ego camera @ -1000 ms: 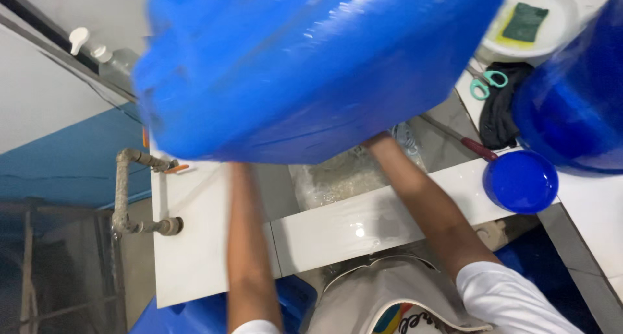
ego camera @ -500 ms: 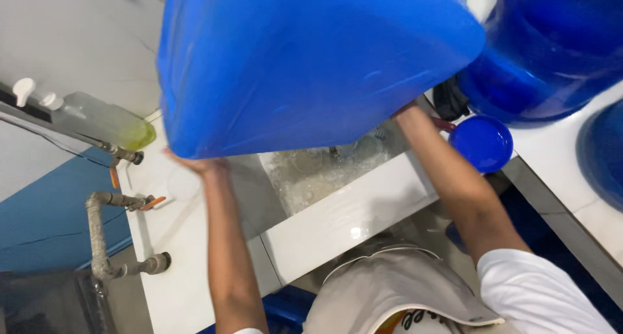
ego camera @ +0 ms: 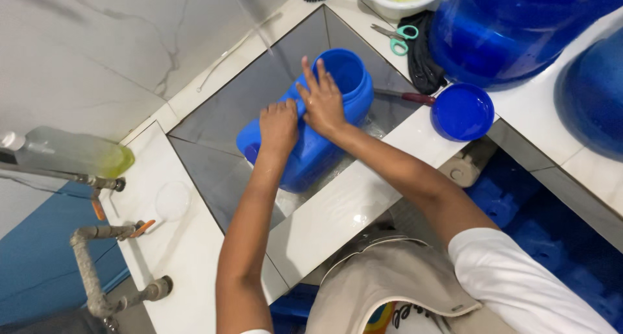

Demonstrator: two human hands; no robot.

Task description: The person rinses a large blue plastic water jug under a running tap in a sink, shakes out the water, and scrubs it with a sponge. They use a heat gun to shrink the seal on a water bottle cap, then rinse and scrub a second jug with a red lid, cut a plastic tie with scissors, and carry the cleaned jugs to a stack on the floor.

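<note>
A blue plastic jerrycan [ego camera: 311,123] lies on its side in the grey tiled sink [ego camera: 220,113], its wide round mouth turned toward the far corner. The left hand [ego camera: 279,128] rests on the can's upper side with its fingers curled shut around the moulded handle. Just beside it, the right hand [ego camera: 322,100] lies flat on the can near the mouth, fingers spread open and pressed against the plastic. On the white desk [ego camera: 363,191] at the sink's right edge sits a blue round lid [ego camera: 462,111], close to a large blue water bottle [ego camera: 513,23]. Green-handled scissors [ego camera: 397,37] lie near the far edge. A soap bottle [ego camera: 71,154] holding yellow liquid hangs at the left.
</note>
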